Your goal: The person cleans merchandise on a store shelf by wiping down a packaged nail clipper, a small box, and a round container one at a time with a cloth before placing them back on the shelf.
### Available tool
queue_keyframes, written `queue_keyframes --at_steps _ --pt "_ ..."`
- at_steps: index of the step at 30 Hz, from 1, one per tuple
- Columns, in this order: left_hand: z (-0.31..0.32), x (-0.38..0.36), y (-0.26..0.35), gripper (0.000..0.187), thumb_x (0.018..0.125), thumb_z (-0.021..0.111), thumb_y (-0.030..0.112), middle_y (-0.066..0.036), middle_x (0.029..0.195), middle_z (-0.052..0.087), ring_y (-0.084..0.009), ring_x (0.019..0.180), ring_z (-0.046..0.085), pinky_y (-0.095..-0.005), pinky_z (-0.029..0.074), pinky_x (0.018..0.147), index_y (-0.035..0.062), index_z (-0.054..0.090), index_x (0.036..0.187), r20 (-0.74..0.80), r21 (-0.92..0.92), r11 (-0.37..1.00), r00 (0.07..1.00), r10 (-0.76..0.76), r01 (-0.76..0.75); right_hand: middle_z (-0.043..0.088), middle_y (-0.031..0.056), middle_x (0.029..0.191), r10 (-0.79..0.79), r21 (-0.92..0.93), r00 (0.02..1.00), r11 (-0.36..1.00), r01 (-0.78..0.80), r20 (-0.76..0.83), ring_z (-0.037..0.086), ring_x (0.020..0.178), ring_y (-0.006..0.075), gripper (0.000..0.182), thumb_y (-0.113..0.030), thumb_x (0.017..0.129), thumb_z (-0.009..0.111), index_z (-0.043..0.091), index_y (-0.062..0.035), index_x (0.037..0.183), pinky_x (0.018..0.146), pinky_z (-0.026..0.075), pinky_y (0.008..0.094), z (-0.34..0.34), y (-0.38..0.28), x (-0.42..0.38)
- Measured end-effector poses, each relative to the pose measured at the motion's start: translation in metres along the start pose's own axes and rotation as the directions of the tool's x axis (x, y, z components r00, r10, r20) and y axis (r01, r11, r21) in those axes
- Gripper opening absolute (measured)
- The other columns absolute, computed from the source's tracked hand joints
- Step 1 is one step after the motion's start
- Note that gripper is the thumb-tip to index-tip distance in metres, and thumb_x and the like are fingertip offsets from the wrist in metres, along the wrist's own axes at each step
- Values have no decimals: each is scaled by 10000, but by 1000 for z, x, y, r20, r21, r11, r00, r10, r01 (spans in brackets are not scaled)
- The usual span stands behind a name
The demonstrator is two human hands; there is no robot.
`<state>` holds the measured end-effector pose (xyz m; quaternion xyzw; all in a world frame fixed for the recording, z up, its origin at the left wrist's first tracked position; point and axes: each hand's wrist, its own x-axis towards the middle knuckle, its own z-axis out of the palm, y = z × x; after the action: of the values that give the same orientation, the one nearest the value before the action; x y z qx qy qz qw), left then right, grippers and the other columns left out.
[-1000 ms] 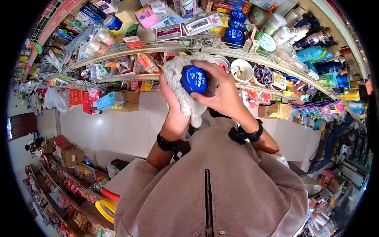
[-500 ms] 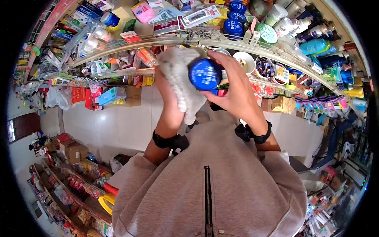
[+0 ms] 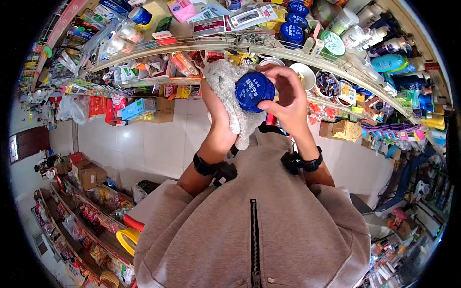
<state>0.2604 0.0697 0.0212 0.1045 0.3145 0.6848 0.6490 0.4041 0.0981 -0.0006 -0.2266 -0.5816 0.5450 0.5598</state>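
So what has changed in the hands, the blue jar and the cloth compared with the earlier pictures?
The right hand has turned the blue jar, so its base with white print now faces the camera more fully, and has loosened to a fingertip hold. The left hand has brought the grey cloth back against the jar's side. Both hands still work in front of the shelves; neither thing was let go.

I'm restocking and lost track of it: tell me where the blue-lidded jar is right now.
In the head view, the blue-lidded jar is top centre, held in the right hand against the grey cloth in the left hand, just below the shelf rail.
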Motion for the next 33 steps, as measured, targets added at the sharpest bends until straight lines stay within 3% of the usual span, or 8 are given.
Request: queue_keyframes --at_steps 9,11,13,19,27,29,31,33 --pt "5 -2 -1 605 1007 241 563 -129 1074 655 -257 957 677 -375 583 830 72 580 1103 -187 -11 999 982 28 -31 611 116 1283 32 -263 994 965 -4 100 575 1192 224 752 -217 628 932 601 -13 1272 1012 444 354 -8 -20 0" --pt "-5 5 -4 587 1009 245 557 -114 1061 652 -249 949 674 -364 579 825 82 578 1099 -117 3 1000 993 2 -1 591 124 1301 131 219 988 964 -148 87 553 1228 227 719 -200 699 900 558 2 1299 1042 421 353 -9 -14 -3" --pt "1 -1 -4 567 1015 245 542 -101 1053 647 -240 947 671 -359 573 827 90 576 1103 -52 28 1000 999 -6 8 558 141 1333 126 272 986 950 -151 107 519 1270 227 689 -193 759 861 520 10 1322 1086 381 365 -12 -11 -4" --pt "9 -1 -3 565 1020 235 527 -98 1086 642 -231 1003 658 -373 556 884 90 565 1159 -128 187 979 986 103 -78 512 139 1384 88 40 994 995 -91 69 479 1304 241 736 -246 778 840 491 1 1378 1121 343 375 -4 -19 -8" --pt "21 -4 2 508 1019 271 481 -111 1052 644 -232 1004 661 -385 557 884 92 565 1162 -88 82 996 995 41 -34 557 131 1346 41 -98 999 994 -38 32 544 1222 244 787 -217 694 895 515 -20 1354 1050 416 377 -14 -16 -4" --pt "23 -3 4 498 1018 279 473 -112 1035 648 -232 983 668 -376 563 867 89 567 1152 -60 -10 1000 998 13 -14 606 135 1294 -34 -430 997 901 63 75 590 1173 265 760 -222 641 918 577 -48 1297 987 472 378 -16 -25 2" --pt "28 -8 5 487 1018 285 458 -112 999 656 -236 906 683 -354 582 796 76 568 1123 -172 314 949 982 77 -20 616 134 1285 16 -443 992 896 42 127 599 1162 271 743 -219 642 912 592 -41 1288 976 483 384 -11 -35 8" --pt "25 -2 6 458 1021 297 430 -98 948 652 -226 819 683 -340 591 728 72 572 1100 -150 287 957 986 78 -33 636 133 1266 113 -476 968 880 9 226 616 1140 282 709 -213 645 900 623 -28 1271 952 505 396 -7 -42 12"
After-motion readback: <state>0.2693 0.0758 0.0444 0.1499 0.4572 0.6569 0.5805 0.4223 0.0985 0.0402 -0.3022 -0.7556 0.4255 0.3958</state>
